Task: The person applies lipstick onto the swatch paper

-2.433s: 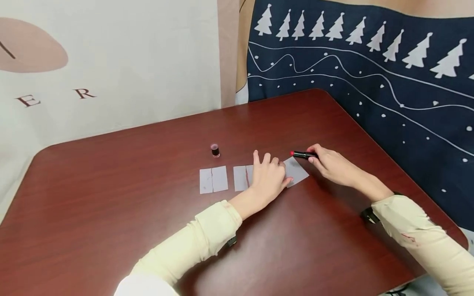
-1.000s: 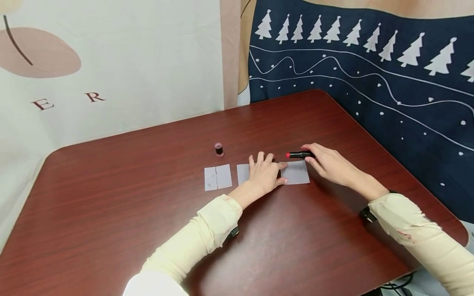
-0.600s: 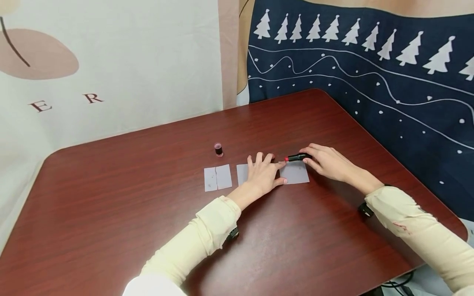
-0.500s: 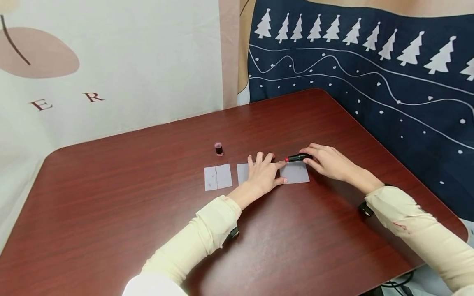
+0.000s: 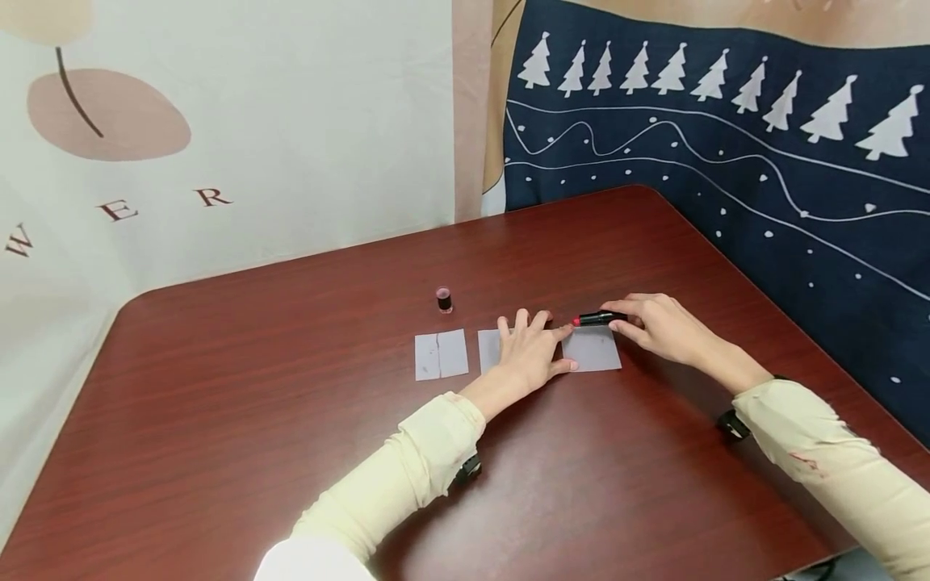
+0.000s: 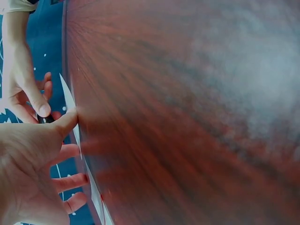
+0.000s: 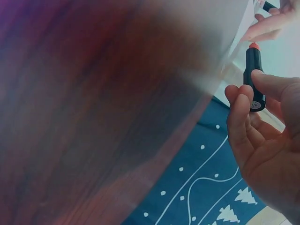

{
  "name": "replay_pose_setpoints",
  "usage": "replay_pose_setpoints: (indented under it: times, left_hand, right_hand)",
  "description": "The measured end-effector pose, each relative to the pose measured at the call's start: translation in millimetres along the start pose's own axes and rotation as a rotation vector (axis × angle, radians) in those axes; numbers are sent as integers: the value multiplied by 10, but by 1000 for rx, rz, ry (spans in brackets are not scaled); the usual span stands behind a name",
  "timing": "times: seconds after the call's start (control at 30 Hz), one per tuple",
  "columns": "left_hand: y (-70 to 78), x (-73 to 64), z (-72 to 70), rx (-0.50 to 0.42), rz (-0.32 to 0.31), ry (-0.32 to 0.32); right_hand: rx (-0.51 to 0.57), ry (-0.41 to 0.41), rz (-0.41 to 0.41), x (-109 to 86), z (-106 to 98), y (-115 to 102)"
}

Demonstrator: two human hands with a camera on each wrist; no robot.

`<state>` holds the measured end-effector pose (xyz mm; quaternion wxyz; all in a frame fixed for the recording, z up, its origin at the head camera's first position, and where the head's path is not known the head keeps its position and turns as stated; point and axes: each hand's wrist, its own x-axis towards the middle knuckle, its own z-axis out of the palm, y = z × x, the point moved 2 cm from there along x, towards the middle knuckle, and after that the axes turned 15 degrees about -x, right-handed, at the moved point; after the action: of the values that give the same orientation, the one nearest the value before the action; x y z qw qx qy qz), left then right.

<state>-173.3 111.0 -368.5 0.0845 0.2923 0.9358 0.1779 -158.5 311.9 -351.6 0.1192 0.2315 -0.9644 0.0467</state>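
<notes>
My left hand (image 5: 525, 355) lies with its fingers spread, the index finger and thumb on the left edge of the right-hand paper piece (image 5: 597, 355). Under its palm is the middle paper piece (image 5: 488, 345), mostly hidden. My right hand (image 5: 672, 329) pinches a black lipstick (image 5: 599, 319) with a red tip, between thumb and fingers. The tip points left, at the paper's upper left corner close to my left index fingertip; whether it touches is unclear. In the right wrist view the lipstick (image 7: 253, 65) shows its bare coloured end. Farther left lies a paper piece (image 5: 452, 355) with a thin dark vertical line.
A small clear and black cylinder, like a cap (image 5: 444, 302), stands behind the left paper piece. All this sits on a reddish-brown wooden table (image 5: 291, 387). A white cloth (image 5: 327, 121) hangs behind, and a navy cloth with white trees (image 5: 697, 145) runs along the right.
The right-hand paper piece was tilted and now lies straight. The lipstick tip has come left and down to that paper's upper left corner. The head view has shifted slightly.
</notes>
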Motion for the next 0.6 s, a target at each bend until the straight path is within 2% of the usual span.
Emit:
replay_pose_setpoints:
  times: [0.23, 0.6]
  left_hand:
    - [-13, -17, -7, -11, 7, 5]
    - [-18, -7, 28, -7, -5, 8]
  right_hand:
    - [0, 3, 27, -54, -33, 44]
    - [-54, -24, 16, -35, -35, 31]
